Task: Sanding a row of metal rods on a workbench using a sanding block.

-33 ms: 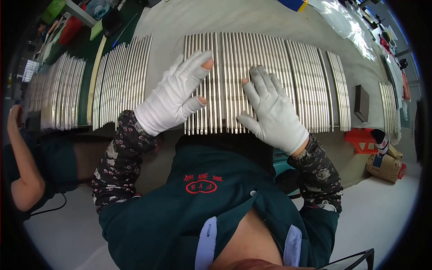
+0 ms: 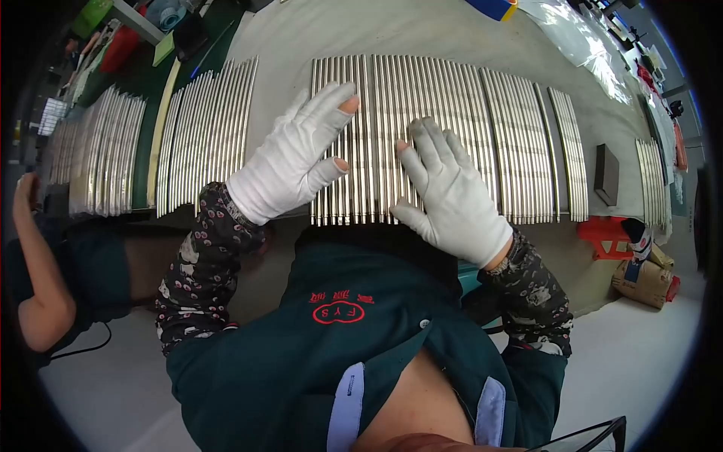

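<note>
Rows of thin, shiny metal rods (image 2: 429,87) lie side by side on the table in front of me, their long sides pointing away from me. My left hand (image 2: 282,158), in a white glove with bare thumb and finger tips, is at the left edge of this row. Its fingers are spread over the leftmost rods. My right hand (image 2: 456,196), gloved alike with greyish fingers, rests flat over the middle rods, fingers stretched out. Neither hand grips a rod. Both palms hide parts of the rods beneath.
Another batch of rods (image 2: 215,128) lies left of my left hand, with plastic-wrapped rods (image 2: 113,154) beyond. A dark block (image 2: 606,175) sits at the right, near more rods (image 2: 649,181). Clear plastic sheeting (image 2: 576,38) covers the far right. A co-worker's arm (image 2: 45,279) shows at left.
My right hand has slid slightly left across the rods. My left hand stays nearly in place.
</note>
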Available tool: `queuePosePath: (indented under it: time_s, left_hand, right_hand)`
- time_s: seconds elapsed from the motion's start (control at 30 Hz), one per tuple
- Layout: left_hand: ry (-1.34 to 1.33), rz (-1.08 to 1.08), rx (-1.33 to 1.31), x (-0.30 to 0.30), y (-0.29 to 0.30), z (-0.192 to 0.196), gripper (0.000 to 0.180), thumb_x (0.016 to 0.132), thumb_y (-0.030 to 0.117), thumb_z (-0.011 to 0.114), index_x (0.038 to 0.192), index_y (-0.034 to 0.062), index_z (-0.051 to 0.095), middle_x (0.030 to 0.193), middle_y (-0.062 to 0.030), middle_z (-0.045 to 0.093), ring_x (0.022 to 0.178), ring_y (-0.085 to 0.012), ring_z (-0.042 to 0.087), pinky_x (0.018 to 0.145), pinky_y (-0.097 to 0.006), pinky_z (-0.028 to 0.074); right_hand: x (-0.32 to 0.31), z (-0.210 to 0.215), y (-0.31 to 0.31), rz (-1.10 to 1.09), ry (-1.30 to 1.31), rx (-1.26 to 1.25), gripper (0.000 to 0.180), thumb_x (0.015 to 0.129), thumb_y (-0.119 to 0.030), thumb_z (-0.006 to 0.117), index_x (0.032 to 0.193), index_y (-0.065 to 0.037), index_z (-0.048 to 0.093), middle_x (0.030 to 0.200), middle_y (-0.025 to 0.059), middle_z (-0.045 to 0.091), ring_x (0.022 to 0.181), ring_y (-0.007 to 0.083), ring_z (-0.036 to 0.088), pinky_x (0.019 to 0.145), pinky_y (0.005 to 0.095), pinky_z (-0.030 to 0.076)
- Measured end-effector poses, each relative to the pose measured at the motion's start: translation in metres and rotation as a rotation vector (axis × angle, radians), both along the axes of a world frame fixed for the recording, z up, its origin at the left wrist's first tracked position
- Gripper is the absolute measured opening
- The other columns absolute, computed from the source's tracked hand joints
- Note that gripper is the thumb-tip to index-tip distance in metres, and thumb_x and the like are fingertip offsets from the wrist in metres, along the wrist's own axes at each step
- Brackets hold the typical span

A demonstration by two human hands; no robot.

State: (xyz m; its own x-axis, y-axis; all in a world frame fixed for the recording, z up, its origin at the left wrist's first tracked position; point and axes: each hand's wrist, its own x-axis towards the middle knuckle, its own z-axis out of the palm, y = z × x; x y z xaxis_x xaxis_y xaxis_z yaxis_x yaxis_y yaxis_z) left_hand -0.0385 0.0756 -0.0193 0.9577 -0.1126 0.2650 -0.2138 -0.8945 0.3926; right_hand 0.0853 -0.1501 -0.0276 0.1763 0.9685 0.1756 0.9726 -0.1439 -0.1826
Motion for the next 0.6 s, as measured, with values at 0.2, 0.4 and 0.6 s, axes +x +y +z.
queuePosePath:
  time_s: [0.2,0.4,0.6]
  left_hand:
    - [0.104,0.105,0.194,-0.014,0.006,-0.002,0.066,0.089,0.041,0.052,0.136,-0.0024,0.038,0.147,-0.0204,0.029,0.137,-0.037,0.027,0.111,-0.053,0.021]
    - [0.258,0.042,0.242,0.0,-0.033,-0.011,0.078,0.081,0.046,0.061,0.139,0.0014,0.036,0.146,-0.0237,0.028,0.138,-0.038,0.023,0.11,-0.057,0.016]
    - [0.132,-0.032,0.222,0.016,-0.031,-0.022,0.075,0.083,0.049,0.057,0.138,0.0009,0.038,0.146,-0.0212,0.03,0.137,-0.0357,0.026,0.11,-0.058,0.016]
  right_hand:
    - [-0.037,0.027,-0.009,0.471,0.256,-0.088,0.064,0.075,-0.039,0.067,0.124,-0.002,0.05,0.13,0.0215,0.046,0.127,0.0367,0.04,0.105,0.0462,0.033]
    - [0.049,0.016,-0.016,-0.026,-0.02,0.038,0.064,0.079,-0.033,0.063,0.13,0.0,0.043,0.131,0.0269,0.041,0.125,0.0456,0.038,0.104,0.0509,0.033]
    - [0.04,0.002,0.011,0.105,-0.083,-0.061,0.066,0.082,-0.044,0.056,0.13,0.0,0.043,0.136,0.0278,0.037,0.13,0.044,0.033,0.109,0.0523,0.024]
